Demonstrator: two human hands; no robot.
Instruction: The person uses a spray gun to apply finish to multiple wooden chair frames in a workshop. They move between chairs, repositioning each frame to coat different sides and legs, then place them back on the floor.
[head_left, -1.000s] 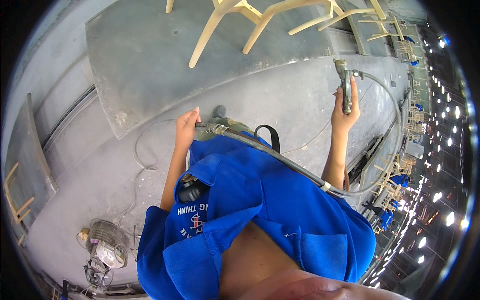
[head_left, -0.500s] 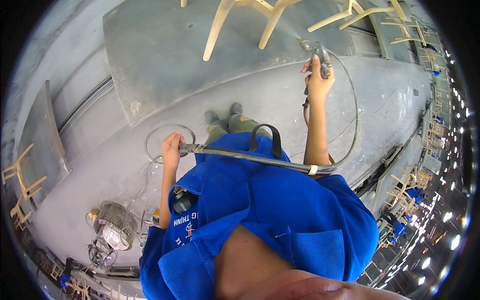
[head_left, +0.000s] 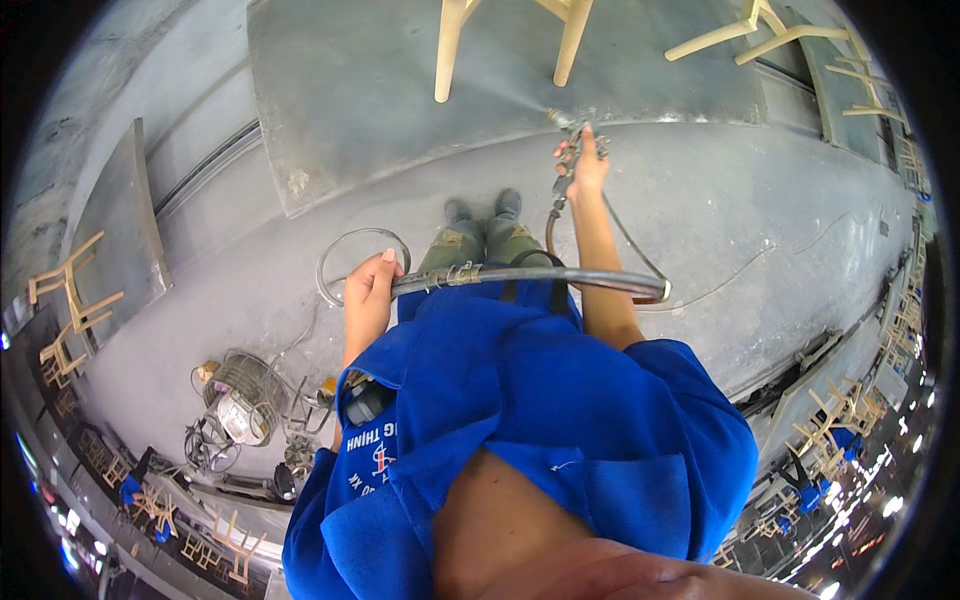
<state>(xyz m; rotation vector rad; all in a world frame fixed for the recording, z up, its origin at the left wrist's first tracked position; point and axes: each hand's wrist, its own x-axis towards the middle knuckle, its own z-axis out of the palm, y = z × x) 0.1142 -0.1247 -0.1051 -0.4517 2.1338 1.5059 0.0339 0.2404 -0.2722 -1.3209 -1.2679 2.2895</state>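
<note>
My right hand is closed round a metal spray gun, its nozzle turned to the far left. A faint mist leaves the nozzle toward the legs of a pale wooden chair on a grey panel. In my left hand I grip a bundle of dark hoses bound with tape, which crosses in front of my body. A loop of thin hose hangs beside that hand. From the gun's handle a brown hose runs down toward the bundle.
More wooden chair frames stand at the far right, and others at the left. On the floor at lower left is a round wire-caged fan with cables around it. A thin line trails over the floor at right.
My right hand has swung left and slightly nearer with the spray gun. The hose bundle's right end has risen. The chair and panel have shifted in view to the right.
</note>
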